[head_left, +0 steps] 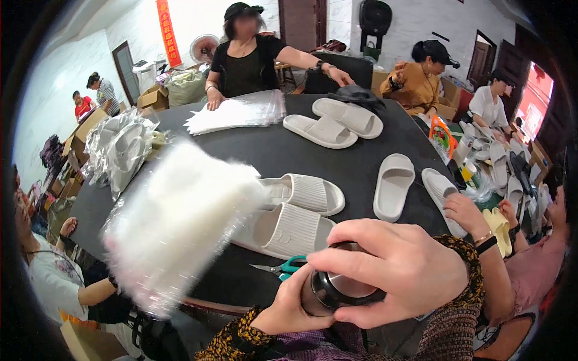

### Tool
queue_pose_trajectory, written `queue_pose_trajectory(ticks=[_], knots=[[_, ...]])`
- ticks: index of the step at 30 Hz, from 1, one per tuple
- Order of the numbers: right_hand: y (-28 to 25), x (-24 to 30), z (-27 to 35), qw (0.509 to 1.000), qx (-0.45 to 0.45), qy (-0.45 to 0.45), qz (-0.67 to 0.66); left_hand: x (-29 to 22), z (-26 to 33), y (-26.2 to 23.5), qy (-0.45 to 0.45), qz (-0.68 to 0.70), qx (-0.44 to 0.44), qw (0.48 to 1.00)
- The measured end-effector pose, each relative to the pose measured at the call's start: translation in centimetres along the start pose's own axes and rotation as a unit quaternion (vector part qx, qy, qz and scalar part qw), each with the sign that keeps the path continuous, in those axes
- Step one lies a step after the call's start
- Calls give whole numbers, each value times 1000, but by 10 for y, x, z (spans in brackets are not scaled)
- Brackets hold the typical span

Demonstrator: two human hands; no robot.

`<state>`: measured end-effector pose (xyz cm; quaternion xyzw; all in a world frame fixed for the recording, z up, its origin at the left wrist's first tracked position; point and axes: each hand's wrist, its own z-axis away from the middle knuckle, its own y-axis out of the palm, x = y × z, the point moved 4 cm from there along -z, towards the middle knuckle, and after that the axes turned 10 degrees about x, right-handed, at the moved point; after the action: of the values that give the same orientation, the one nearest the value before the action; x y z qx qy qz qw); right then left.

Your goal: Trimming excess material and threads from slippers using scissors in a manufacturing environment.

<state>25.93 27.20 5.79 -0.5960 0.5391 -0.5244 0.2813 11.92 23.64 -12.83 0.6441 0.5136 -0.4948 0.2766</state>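
Close in front of me, at the table's near edge, I have a dark lidded cup (348,285) with a glossy black collar and a shiny metallic top. My left hand (288,308) wraps round its side from the left. My right hand (404,268) arches over it from the right, fingers curled down about the lid; part of the top hides under them. Just beyond the cup lie scissors (291,265) with teal handles. Past those sits a pair of light grey ribbed slippers, the nearer slipper (288,231) partly behind my right fingers.
A blurred transparent plastic bag (180,219) covers the left of the black table (355,171). More grey slippers (394,186) lie beyond. Opposite, a person (250,60) touches stacked plastic bags (238,114). A co-worker's hand (463,212) rests on a slipper at right. Wrapped slippers (120,147) pile up far left.
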Motion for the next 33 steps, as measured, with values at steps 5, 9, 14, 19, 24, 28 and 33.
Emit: queue_pose_trajectory(ticks=[5, 9, 14, 19, 24, 28, 33], knots=[[5, -3, 2, 995, 64, -68, -34, -3, 6, -2, 65, -132, -6, 989], [-1, 4, -7, 997, 69, 27, -11, -20, -4, -7, 30, -23, -18, 999], [-1, -5, -16, 996, 66, -5, -66, -20, 6, -14, 11, 1, -25, 1000], [11, -44, -39, 991, -24, 8, -131, 1, 57, -24, -119, 41, -44, 991], [81, -73, -97, 984, -65, 3, 165, 9, 116, -53, -93, -34, -49, 994], [130, -69, -152, 980, 1, -84, 178, -49, 122, -65, -145, -92, -16, 985], [169, -52, -199, 974, 124, -163, 101, -59, 169, -88, -205, -246, -41, 946]])
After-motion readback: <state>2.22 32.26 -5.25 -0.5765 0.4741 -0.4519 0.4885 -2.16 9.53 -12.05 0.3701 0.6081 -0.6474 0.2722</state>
